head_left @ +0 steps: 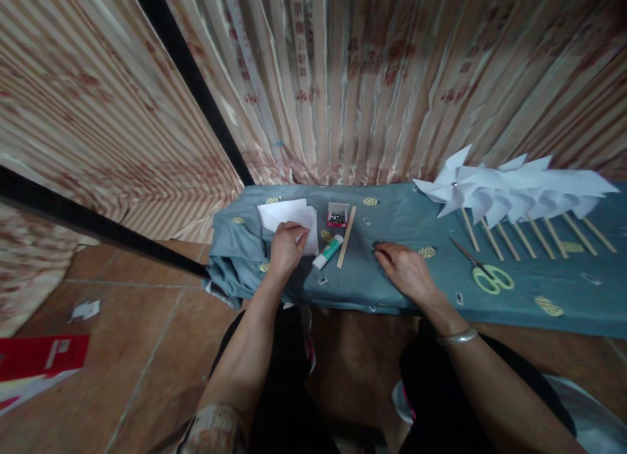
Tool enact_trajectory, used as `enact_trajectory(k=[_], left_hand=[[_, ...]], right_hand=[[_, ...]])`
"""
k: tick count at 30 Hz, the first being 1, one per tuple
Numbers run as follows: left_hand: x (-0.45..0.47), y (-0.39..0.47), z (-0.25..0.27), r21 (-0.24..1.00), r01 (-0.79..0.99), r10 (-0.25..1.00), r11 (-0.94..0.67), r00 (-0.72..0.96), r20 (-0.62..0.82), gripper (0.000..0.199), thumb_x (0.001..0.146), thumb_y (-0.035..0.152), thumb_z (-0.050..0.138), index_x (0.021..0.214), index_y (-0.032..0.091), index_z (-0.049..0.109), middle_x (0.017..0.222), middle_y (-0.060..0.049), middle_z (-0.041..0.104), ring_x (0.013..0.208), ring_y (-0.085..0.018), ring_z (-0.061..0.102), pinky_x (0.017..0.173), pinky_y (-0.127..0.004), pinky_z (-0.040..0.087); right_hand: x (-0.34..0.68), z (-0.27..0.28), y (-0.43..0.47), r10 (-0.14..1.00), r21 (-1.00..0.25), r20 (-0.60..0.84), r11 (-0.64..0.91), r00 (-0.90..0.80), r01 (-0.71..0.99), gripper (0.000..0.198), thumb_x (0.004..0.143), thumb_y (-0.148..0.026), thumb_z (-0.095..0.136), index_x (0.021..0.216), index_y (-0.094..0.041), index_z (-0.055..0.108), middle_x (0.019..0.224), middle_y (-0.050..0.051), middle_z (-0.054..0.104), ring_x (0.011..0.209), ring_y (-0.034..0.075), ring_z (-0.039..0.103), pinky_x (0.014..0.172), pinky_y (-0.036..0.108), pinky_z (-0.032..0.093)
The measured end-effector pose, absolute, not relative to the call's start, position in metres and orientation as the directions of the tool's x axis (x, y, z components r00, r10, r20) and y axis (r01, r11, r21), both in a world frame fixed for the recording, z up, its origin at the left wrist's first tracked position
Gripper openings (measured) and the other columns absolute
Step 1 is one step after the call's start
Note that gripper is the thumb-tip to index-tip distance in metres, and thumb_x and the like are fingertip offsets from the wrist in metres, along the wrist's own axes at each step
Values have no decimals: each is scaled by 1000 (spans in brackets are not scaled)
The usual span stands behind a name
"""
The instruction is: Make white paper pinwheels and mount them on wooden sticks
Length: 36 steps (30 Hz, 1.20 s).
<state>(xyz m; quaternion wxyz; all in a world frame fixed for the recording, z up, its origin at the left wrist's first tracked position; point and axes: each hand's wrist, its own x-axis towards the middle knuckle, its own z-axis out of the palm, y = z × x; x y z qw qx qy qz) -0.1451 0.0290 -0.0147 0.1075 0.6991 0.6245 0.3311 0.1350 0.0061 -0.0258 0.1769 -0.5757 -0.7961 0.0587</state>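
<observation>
My left hand [288,246] is over a small stack of white paper [281,212], thumb and fingers pinched at the sheets' edge. How many sheets it grips is hidden. My right hand [405,270] rests on the cloth, fingers stretched loosely to the left and no object visible in them. Between the hands lie a green and white glue stick [328,252] and a pair of thin wooden sticks [347,237]. Behind the glue stick sits a small open red and white box [337,215] with tiny dark metal pieces inside.
Several white paper pinwheels [509,189] on wooden sticks lie overlapping at the right. Scissors with pale green handles [492,279] rest in front of them. Grey-blue patterned cloth [519,297] covers the low bench. A curtain [333,81] hangs behind; a dark pole [191,81] slants at left.
</observation>
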Motion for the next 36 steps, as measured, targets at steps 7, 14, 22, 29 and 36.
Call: enact_trajectory(k=[7, 14, 22, 29, 36], left_hand=[[-164, 33, -30, 453, 879, 971, -149, 42, 237, 35, 73, 20, 75, 108, 18, 74, 125, -12, 66, 119, -30, 56, 107, -45, 42], [-167, 31, -29, 391, 896, 967, -211, 132, 220, 22, 84, 22, 65, 104, 19, 74, 118, -11, 70, 111, -27, 60, 103, -40, 44], [-160, 19, -18, 364, 916, 965, -171, 82, 247, 29, 95, 22, 47, 108, 18, 72, 114, -12, 72, 104, -25, 66, 92, -34, 49], [-157, 9, -8, 340, 930, 973, -141, 67, 220, 28, 94, 21, 47, 102, 17, 73, 106, -13, 73, 94, -25, 69, 83, -32, 48], [-160, 11, -11, 445, 892, 973, -83, -24, 229, 17, 88, 21, 60, 91, 22, 77, 97, -8, 76, 86, -22, 70, 76, -28, 47]], right_hand=[[136, -27, 12, 951, -301, 182, 294, -248, 907, 30, 95, -26, 49, 113, -16, 70, 113, 13, 75, 100, 28, 72, 87, 38, 55], [137, -28, 15, 950, -318, 183, 301, -253, 899, 30, 94, -26, 48, 112, -16, 70, 114, 13, 74, 100, 28, 72, 87, 38, 54], [136, -25, 16, 955, -304, 155, 289, -252, 908, 30, 94, -26, 48, 110, -17, 71, 112, 12, 75, 98, 28, 72, 86, 36, 53], [136, -23, 16, 955, -303, 135, 294, -265, 907, 31, 94, -27, 47, 111, -16, 71, 113, 13, 75, 100, 29, 72, 85, 37, 53], [135, -23, 16, 954, -291, 140, 297, -266, 909, 31, 94, -27, 48, 110, -16, 71, 113, 13, 75, 99, 30, 72, 84, 37, 53]])
